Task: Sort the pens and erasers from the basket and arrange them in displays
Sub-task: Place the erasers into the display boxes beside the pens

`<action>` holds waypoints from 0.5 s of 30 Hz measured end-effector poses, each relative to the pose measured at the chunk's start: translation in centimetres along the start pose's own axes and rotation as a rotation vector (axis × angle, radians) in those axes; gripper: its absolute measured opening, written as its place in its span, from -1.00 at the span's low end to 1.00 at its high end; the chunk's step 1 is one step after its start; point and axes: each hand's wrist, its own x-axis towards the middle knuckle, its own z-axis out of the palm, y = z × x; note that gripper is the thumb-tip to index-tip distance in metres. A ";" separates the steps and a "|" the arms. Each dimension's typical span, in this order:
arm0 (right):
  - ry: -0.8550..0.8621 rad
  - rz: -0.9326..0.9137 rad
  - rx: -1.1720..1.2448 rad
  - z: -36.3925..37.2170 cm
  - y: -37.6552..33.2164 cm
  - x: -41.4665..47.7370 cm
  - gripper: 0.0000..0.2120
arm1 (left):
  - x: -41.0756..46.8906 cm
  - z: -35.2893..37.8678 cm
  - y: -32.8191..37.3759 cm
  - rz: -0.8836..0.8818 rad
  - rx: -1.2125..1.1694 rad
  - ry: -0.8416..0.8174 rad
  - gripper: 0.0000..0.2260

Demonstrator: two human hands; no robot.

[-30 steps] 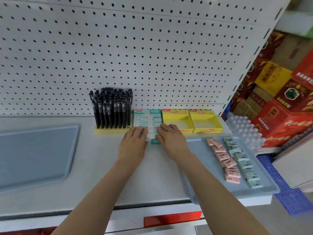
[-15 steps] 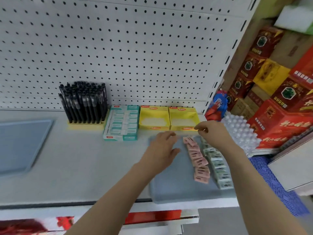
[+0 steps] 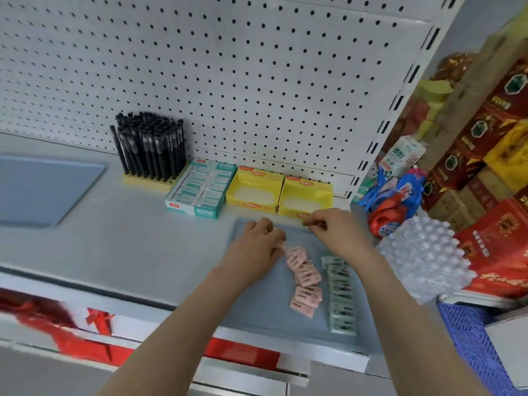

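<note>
A blue tray (image 3: 257,310) on the shelf holds a row of pink erasers (image 3: 304,278) and a row of green erasers (image 3: 340,298). My left hand (image 3: 257,244) is at the far end of the pink row, fingers curled round the top pink eraser. My right hand (image 3: 340,230) hovers over the tray's far edge, just in front of the right yellow display box (image 3: 305,198). Its thumb and forefinger pinch a small flat item that looks like an eraser. Behind stand the left yellow box (image 3: 254,192), a teal box filled with erasers (image 3: 200,190) and black pens in a yellow stand (image 3: 151,150).
A second blue tray (image 3: 43,190) lies at the left of the shelf. A pegboard wall (image 3: 257,81) backs the shelf. To the right are a pack of clear bottles (image 3: 423,258), detergent bags (image 3: 400,195) and stacked red cartons (image 3: 491,138).
Both hands left the teal eraser box and moved right to the tray. The left hand reached the top of the pink row, and the right hand came to the tray's far edge. The camera turned right.
</note>
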 end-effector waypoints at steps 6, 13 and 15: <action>-0.253 -0.094 -0.169 1.3 -2.4 0.5 -0.72 | -1.2 -1.6 -1.0 -0.142 0.090 -0.030 -0.70; -0.407 -0.076 -0.157 0.5 -3.1 -1.1 -0.59 | -0.5 -1.9 -0.4 -0.232 0.034 -0.121 -0.56; -0.376 -0.046 -0.106 0.9 -3.1 -1.0 -0.64 | -0.4 -1.9 -0.3 -0.209 -0.020 -0.101 -0.62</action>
